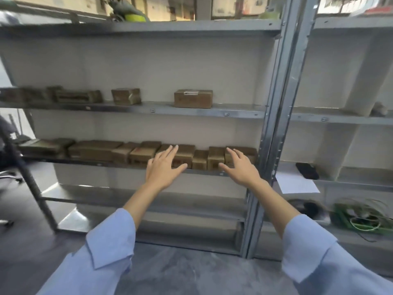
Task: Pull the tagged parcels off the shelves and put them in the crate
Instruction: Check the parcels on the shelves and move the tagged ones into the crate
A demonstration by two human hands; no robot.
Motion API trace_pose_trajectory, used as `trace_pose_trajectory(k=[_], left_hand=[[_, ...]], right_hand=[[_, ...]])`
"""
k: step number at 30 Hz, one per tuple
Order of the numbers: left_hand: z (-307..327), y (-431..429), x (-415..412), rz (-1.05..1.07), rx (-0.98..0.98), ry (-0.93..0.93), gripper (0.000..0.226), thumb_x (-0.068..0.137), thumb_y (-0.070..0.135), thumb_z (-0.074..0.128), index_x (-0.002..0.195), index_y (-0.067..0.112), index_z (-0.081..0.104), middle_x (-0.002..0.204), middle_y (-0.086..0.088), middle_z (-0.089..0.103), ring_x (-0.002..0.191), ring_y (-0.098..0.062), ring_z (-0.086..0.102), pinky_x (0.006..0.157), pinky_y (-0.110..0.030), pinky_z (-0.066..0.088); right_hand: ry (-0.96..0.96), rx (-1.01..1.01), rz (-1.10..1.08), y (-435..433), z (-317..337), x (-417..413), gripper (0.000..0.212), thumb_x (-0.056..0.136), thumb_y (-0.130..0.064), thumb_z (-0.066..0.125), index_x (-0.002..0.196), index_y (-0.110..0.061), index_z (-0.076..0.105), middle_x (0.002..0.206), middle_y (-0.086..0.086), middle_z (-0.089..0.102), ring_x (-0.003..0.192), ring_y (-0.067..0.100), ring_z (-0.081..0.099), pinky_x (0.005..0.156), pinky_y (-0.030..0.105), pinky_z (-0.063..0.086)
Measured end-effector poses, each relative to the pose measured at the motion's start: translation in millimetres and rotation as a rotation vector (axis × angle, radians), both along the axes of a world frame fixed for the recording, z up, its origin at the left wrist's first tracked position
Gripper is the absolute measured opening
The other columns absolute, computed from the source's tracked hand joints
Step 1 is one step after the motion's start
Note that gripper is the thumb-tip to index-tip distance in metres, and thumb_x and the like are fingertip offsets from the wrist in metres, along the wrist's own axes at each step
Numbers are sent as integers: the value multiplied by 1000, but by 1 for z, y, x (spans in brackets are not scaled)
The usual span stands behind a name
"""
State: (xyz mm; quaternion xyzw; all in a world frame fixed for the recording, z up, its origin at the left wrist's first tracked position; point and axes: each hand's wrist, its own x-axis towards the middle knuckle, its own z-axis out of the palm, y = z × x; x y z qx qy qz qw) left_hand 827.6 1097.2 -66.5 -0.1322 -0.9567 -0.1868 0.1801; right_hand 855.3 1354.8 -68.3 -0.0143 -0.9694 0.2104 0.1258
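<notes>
A row of several brown cardboard parcels (142,155) lines the lower shelf (95,163) of a grey metal rack. On the shelf above stand more parcels; one (193,99) carries a white label on top. My left hand (163,167) reaches out with straight, spread fingers in front of a parcel (184,156) in the row's right half. My right hand (239,167) is stretched out the same way in front of the rightmost parcel (247,153). Neither hand holds anything. Whether the fingers touch the boxes cannot be told. No crate is in view.
A steel upright (274,124) splits the rack from a second bay on the right, which holds a black item (307,170), a white sheet (296,185) and green cables (361,218). A chair (8,158) stands at the left. Grey floor lies below.
</notes>
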Motion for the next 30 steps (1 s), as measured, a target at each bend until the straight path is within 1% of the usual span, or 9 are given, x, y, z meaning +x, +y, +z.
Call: trace_pose_trajectory(k=[7,14,20,27,30], left_hand=[[-20,-32,-49,12,12,19,72,92,59,48,153,34,21,161,8,21,145,-15,22,111,-38,22],[-40,-17,-98,-18,7,-14,72,93,58,47,154,31,19,161,7,19,146,-16,20,113,-40,20],[-56,37,-153,-76,-15,-25,73,94,58,45,155,30,17,162,7,18,147,-16,19,114,-41,19],[-77,139,-237,-114,1,-63,74,94,58,46,155,30,17,161,8,19,147,-16,19,114,-40,19],[-87,180,-272,-126,2,-85,75,93,58,47,155,29,17,161,8,20,146,-15,20,114,-40,20]], right_hand=[[6,19,3,-36,-10,-57,68,97,-51,47,154,-26,21,161,4,20,147,25,19,114,48,30],[-35,31,-35,-17,-31,-108,69,96,-53,47,154,-24,22,161,5,21,148,27,19,114,49,31],[-54,22,-86,35,-46,-160,69,96,-52,49,154,-24,23,161,5,21,147,28,19,113,51,30],[-66,0,-133,122,-66,-238,69,96,-50,51,154,-24,24,161,5,21,147,27,20,114,50,31],[-85,-4,-145,160,-77,-269,70,96,-49,52,154,-23,23,161,5,21,147,27,20,113,49,33]])
